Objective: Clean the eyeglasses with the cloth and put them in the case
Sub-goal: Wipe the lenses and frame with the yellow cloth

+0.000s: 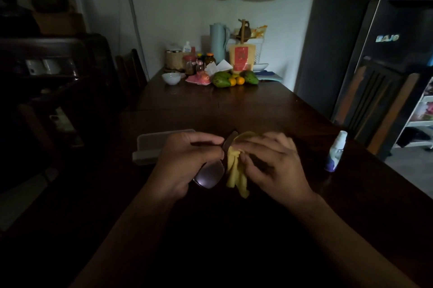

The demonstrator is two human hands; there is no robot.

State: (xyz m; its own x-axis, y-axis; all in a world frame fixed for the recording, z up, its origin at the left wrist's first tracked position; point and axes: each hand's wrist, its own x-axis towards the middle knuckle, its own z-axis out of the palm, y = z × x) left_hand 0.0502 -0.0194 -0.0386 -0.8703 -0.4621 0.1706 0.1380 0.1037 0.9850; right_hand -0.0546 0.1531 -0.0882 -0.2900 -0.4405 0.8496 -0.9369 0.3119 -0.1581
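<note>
Dark-framed eyeglasses (210, 174) are held above the dark wooden table (234, 107). My left hand (185, 161) pinches the frame near its bridge, and the near lens catches the light. My right hand (271, 159) grips a yellow cloth (235, 170) wrapped over the far lens; the cloth's loose ends hang down between my hands. A grey eyeglass case (152, 147) lies open on the table just beyond my left hand, partly hidden by it.
A small spray bottle (336, 152) stands near the table's right edge. At the far end are a white bowl (171, 77), fruit (234, 79), jars and a pale jug (218, 40). A chair (131, 72) stands at the left, a dark fridge (386, 41) at the right.
</note>
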